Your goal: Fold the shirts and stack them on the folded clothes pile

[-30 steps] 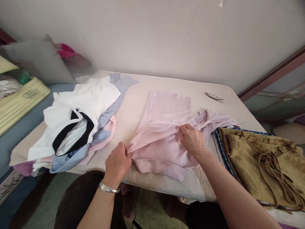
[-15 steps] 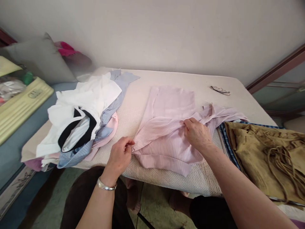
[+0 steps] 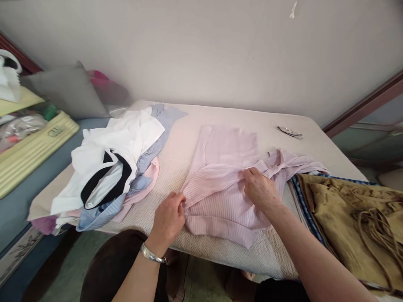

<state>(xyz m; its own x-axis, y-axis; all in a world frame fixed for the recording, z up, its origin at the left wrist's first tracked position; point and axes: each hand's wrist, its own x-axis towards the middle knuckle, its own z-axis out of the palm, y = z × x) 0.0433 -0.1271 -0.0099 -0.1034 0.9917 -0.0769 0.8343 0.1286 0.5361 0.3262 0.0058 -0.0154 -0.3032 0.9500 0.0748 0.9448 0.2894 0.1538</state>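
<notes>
The left hand (image 3: 168, 218) is pinching the near left edge of a pink striped shirt (image 3: 220, 197), fingers closed on the cloth. The right hand (image 3: 260, 187) is gripping a fold of the same shirt nearer its middle, fingers curled into the fabric. The shirt is lying spread across the padded table (image 3: 176, 163), its far part flat and its right side bunched. To the left, a heap of white, blue and pink clothes (image 3: 116, 159) is sitting on the table. To the right, an olive garment (image 3: 346, 209) is lying over a blue cloth. A pair of glasses (image 3: 290, 132) is resting near the wall.
</notes>
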